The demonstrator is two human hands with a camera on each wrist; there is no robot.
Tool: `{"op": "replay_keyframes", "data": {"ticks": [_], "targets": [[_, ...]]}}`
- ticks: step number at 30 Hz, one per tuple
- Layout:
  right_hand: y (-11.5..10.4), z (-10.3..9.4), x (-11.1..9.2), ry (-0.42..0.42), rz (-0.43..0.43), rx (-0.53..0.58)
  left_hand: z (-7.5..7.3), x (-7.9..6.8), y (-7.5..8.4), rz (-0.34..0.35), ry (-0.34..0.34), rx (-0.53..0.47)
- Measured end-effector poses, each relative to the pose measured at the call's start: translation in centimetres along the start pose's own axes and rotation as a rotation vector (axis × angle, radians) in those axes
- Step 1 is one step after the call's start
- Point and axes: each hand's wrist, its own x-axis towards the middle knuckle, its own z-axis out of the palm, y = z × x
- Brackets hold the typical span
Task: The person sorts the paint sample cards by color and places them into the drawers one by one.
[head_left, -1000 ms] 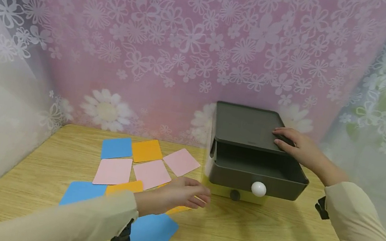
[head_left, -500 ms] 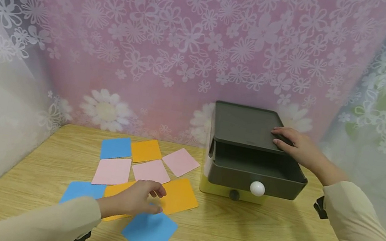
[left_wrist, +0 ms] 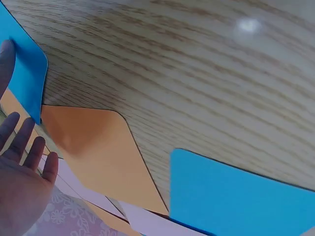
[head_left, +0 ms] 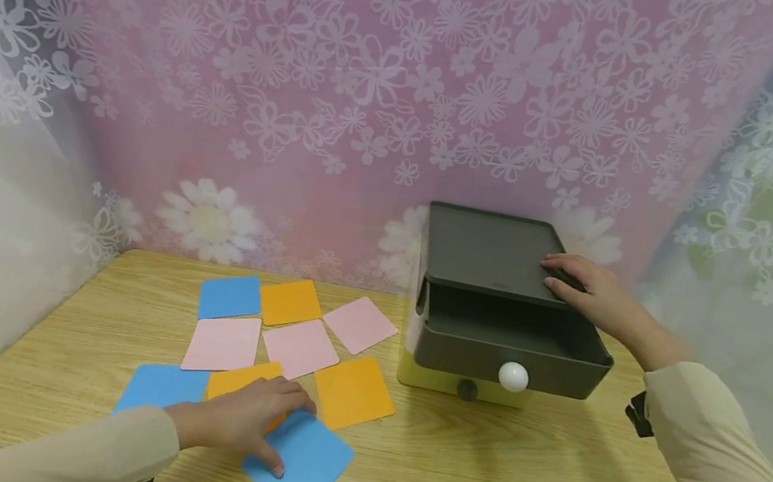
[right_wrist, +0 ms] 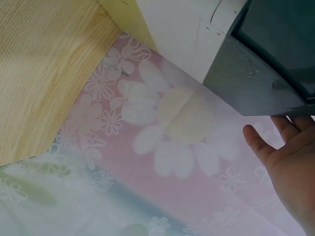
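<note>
My left hand [head_left: 237,418] is spread over a blue square card [head_left: 308,469] near the front of the wooden table. Its thumb touches the card's left side, while the fingers reach its far corner. In the left wrist view the fingers of that hand [left_wrist: 22,194] are spread beside the blue card [left_wrist: 30,78], loosely extended. My right hand [head_left: 598,291] rests on the right edge of a small drawer unit's dark top [head_left: 487,249]. The upper drawer [head_left: 452,354], with a white round knob [head_left: 513,377], is pulled out; what shows of its inside is dark.
Left of the drawer unit lie several loose cards, among them a pink card [head_left: 360,325], an orange card [head_left: 355,392] and another blue card [head_left: 161,389]. Under the drawer is a yellow lower section [head_left: 426,377] with a dark knob. A flowered curtain [head_left: 341,141] hangs behind the table.
My left hand has moved left and toward me, away from the drawer, down onto the front blue card. The right hand stays on the unit's top.
</note>
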Motion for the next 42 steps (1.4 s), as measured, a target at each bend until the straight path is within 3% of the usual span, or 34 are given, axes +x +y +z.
{"op": "replay_keyframes", "data": {"ticks": [8, 16, 22, 27, 35, 42], "targets": [[-0.3, -0.2, -0.1, -0.028, 0.031, 0.014, -0.1, 0.3, -0.4, 0.055, -0.032, 0.046], [-0.6, -0.3, 0.0, -0.043, 0.047, 0.021, -0.5, 1.2, -0.5, 0.08, -0.043, -0.017], [-0.6, -0.4, 0.0, -0.045, 0.047, 0.025, -1.6, 1.6, -0.2, 0.121, -0.044, -0.016], [-0.6, -0.3, -0.1, -0.039, 0.049, 0.02, -2.8, 1.9, 0.1, 0.134, -0.093, 0.006], [-0.5, -0.2, -0.1, -0.038, 0.051, 0.02, -4.9, 2.5, 0.0, 0.118, -0.21, -0.228], [-0.4, -0.3, -0.1, -0.034, 0.045, 0.03, -7.9, 2.8, 0.8, 0.104, -0.23, -0.349]]}}
